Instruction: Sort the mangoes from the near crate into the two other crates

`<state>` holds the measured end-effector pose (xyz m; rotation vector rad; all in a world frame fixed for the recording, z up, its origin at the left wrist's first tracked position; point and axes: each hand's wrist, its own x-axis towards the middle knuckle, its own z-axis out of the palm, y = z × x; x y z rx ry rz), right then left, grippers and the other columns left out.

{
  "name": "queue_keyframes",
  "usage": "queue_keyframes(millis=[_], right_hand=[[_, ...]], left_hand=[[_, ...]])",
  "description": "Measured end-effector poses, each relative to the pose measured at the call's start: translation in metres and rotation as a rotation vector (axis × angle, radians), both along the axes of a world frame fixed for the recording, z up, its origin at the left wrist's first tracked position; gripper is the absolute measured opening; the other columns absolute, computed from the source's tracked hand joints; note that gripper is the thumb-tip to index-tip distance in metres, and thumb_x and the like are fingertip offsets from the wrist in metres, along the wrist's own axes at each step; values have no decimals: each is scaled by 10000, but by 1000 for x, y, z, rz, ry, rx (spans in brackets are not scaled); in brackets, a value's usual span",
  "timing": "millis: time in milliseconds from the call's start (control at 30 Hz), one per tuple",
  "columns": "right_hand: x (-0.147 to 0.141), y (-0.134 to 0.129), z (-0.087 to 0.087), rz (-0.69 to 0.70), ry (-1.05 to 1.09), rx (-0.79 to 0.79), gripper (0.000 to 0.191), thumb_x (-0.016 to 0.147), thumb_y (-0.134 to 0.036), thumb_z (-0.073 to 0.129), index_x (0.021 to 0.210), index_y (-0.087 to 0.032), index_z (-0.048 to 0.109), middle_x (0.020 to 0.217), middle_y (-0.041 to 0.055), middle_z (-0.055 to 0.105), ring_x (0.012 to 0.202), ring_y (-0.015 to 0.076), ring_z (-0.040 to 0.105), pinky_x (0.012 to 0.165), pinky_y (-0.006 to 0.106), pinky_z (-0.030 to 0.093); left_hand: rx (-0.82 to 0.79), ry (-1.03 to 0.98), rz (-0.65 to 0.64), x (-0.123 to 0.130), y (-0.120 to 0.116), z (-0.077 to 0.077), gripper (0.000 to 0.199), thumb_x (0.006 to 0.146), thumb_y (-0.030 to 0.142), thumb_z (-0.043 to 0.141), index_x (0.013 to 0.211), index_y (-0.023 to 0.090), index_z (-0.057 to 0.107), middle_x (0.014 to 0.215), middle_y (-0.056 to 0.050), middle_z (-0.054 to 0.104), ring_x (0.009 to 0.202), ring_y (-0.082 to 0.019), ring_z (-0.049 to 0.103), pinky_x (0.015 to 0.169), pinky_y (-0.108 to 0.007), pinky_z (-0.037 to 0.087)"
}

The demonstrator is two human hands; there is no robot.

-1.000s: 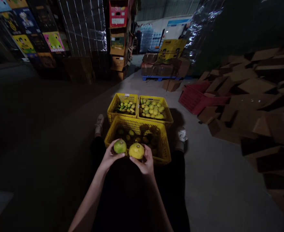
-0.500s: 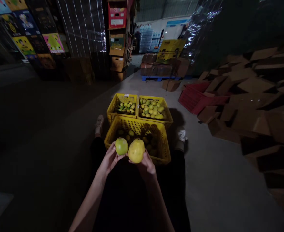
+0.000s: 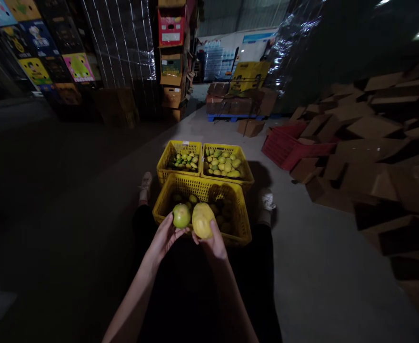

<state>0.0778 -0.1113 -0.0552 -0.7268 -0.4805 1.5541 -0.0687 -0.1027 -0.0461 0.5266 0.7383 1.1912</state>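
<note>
My left hand (image 3: pixel 165 236) is closed round a small round green fruit (image 3: pixel 181 216). A larger, oval yellow fruit (image 3: pixel 203 220) sits in my right hand (image 3: pixel 214 242), its thumb along the right side. The two fruits are close together above the near edge of a yellow plastic crate (image 3: pixel 243 209), which has dark, shaded fruit (image 3: pixel 226 209) in its bottom. Behind it stand two more yellow crates. The left one (image 3: pixel 162 164) holds small green and yellow fruit (image 3: pixel 186 159); the right one (image 3: pixel 247 171) holds larger yellow-green fruit (image 3: pixel 227 164).
Flattened and open cardboard boxes (image 3: pixel 366 147) are heaped on the right, beside a red crate (image 3: pixel 284 147). Stacked cartons (image 3: pixel 172 66) and a blue pallet (image 3: pixel 231 117) with boxes stand at the back. My shoes (image 3: pixel 145 183) flank the crates.
The green fruit has shifted slightly right and turned in my left hand. The yellow fruit has tilted and moved a little right in my right hand. The view has shifted slightly.
</note>
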Motion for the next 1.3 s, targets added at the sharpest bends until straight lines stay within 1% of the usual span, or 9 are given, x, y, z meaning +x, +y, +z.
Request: queue_keyframes(millis=[133, 267, 433, 567, 667, 833, 967, 1133, 1300], right_hand=[[-6, 2, 16, -20, 50, -88, 490, 657, -628, 652, 912, -210, 639, 736, 51, 679, 621, 199, 608, 372, 265, 381], [-7, 2, 23, -21, 145, -104, 417, 642, -584, 694, 839, -220, 648, 655, 6, 652, 515, 140, 531, 368, 235, 356], [-4, 3, 14, 1, 118, -67, 400, 724, -604, 584, 817, -218, 628, 683, 30, 673, 563, 191, 590, 369, 263, 382], [-4, 6, 5, -122, 59, -136, 432, 700, -611, 607, 866, -212, 605, 717, 37, 702, 636, 230, 649, 423, 312, 469], [-6, 4, 0, -191, 5, -146, 471, 700, -637, 607, 912, -218, 583, 707, 21, 707, 633, 224, 663, 444, 310, 494], [-6, 0, -8, -65, -36, -6, 484, 740, -633, 561, 949, -200, 605, 771, 57, 719, 674, 229, 679, 462, 306, 507], [-2, 1, -11, -32, -71, -66, 537, 706, -638, 597, 989, -182, 626, 744, 68, 721, 697, 245, 687, 498, 323, 527], [-2, 0, -4, -58, -82, -159, 602, 682, -711, 572, 945, -174, 641, 639, 60, 701, 691, 260, 688, 501, 328, 538], [-3, -7, -12, -25, -44, -122, 568, 697, -679, 590, 969, -184, 645, 684, 57, 704, 647, 225, 674, 493, 301, 534]], left_hand=[[22, 5, 63, 2, 0, 2, 328, 703, 296, 763, 973, 144, 657, 887, -53, 689, 724, -113, 646, 645, -182, 527], [-59, -29, 101, 1, 4, 3, 225, 715, 252, 742, 891, 140, 657, 857, -31, 677, 622, -60, 590, 534, -129, 477], [-125, -146, 49, 3, 4, 2, 184, 749, 237, 673, 892, 130, 624, 740, -1, 639, 515, -45, 534, 498, -134, 474], [-38, -192, -44, 10, 4, -4, 292, 782, 295, 629, 1028, 144, 586, 776, -20, 653, 531, -80, 573, 521, -186, 500], [-34, -188, -39, 15, 2, -4, 336, 809, 395, 601, 1009, 126, 574, 767, -40, 649, 554, -100, 591, 528, -206, 501], [71, 23, -82, 18, -6, -2, 454, 739, 432, 710, 1047, 141, 548, 683, 6, 598, 519, -74, 539, 504, -182, 444], [120, 160, -92, 18, -7, -10, 492, 765, 591, 609, 901, 119, 581, 521, 30, 515, 413, -58, 435, 404, -173, 310], [51, 187, -80, 16, 1, -17, 617, 776, 705, 470, 734, 106, 613, 515, -16, 554, 441, -76, 482, 433, -185, 338], [-84, 84, -125, 8, 5, -18, 483, 818, 571, 537, 875, 102, 638, 627, -31, 627, 502, -96, 556, 504, -192, 434]])
